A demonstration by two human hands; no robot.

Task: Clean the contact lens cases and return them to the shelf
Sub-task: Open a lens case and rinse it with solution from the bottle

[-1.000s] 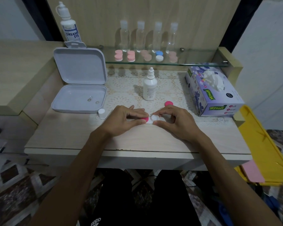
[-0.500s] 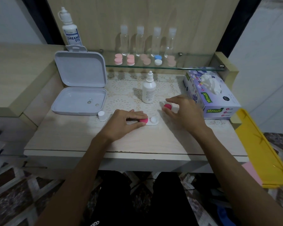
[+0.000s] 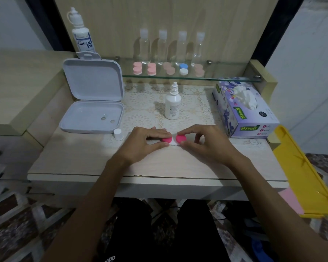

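A white contact lens case [image 3: 173, 143] with two pink caps lies on the table in front of me. My left hand [image 3: 144, 143] holds its left end, fingers around the left pink cap [image 3: 167, 139]. My right hand [image 3: 204, 143] pinches the right pink cap [image 3: 180, 138] on the case's right well. Several more lens cases, pink ones [image 3: 137, 68] and a blue-and-white one [image 3: 183, 69], sit on the glass shelf [image 3: 225, 78] at the back.
An open white box [image 3: 92, 108] stands at the left, a small white cap [image 3: 117, 133] beside it. A white dropper bottle [image 3: 172, 104] stands behind my hands. A tissue box [image 3: 244, 110] is at right, a yellow tray [image 3: 301, 167] past the table edge. Clear bottles [image 3: 162, 47] line the shelf.
My right hand reached to the loose pink cap behind the case, picked it up and brought it onto the case's right well. My left hand stayed on the case.
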